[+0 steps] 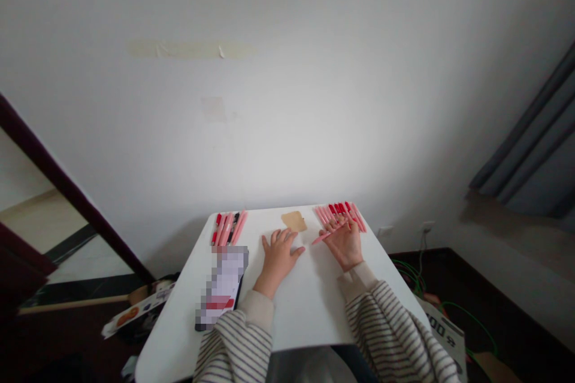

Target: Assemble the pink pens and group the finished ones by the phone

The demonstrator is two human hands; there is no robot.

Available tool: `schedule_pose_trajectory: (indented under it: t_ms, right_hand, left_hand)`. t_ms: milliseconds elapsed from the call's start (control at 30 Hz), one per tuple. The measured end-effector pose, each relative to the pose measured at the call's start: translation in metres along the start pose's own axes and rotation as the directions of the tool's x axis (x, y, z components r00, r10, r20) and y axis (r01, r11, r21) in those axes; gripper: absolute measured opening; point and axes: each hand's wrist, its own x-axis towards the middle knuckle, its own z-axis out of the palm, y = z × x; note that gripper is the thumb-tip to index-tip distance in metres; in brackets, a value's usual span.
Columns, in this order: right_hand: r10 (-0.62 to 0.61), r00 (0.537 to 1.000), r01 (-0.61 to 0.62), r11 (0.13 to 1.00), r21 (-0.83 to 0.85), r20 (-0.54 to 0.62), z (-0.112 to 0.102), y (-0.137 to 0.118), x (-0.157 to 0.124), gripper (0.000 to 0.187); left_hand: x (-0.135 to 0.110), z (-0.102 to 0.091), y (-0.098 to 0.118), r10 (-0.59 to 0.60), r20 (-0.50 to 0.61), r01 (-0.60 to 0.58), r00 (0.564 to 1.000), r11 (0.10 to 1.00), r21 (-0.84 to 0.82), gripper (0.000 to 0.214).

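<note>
A pink pen [324, 237] is held in my right hand [347, 246], its tip pointing left above the white table. The palm is turned upward and the fingers close round the pen. Just beyond that hand lies a row of pink and red pens [354, 215] at the far right corner. My left hand [279, 256] is over the middle of the table with fingers spread, holding nothing. A tan paper patch [294, 221] is just past its fingertips. Another group of pens [228, 228], pink, red and black, lies at the far left corner.
A phone [223, 290], partly blurred out, lies on the left of the white table [309, 317]. The wall [287, 149] stands right behind the table. Green cables [415, 272] and a printed box [442, 329] are on the floor to the right.
</note>
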Motion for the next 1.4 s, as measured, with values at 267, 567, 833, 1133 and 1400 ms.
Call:
schedule_pose_trajectory:
  t_ms: [267,567,833,1133,1400]
  right_hand:
    - [0.096,0.995,-0.101,0.967,0.232,0.037,0.004,-0.002,-0.004,0.030]
    - [0.093,0.995,-0.096,0.965,0.244,0.021,0.006,-0.004,-0.005,0.034]
    - [0.049,0.999,-0.050,0.982,0.183,0.008,0.002,-0.001,-0.002,0.030]
    - [0.073,0.988,-0.057,0.991,0.120,-0.138,-0.006,0.011,0.004,0.016]
    - [-0.141,0.972,0.108,0.978,-0.177,-0.186,-0.007,0.016,0.007,0.030]
  left_hand:
    - [0.000,-0.003,0.002,-0.006,0.001,0.006,1.000,0.999,0.042,0.047]
    - [0.000,-0.005,0.003,-0.023,0.007,0.022,1.000,0.999,0.026,0.046]
    - [0.001,-0.005,0.003,-0.028,0.015,0.028,1.000,1.000,0.006,0.044]
    - [0.000,-0.005,0.004,-0.027,0.004,0.027,1.000,0.999,0.027,0.042]
    - [0.000,-0.008,0.006,-0.045,-0.008,0.045,0.999,0.999,0.021,0.041]
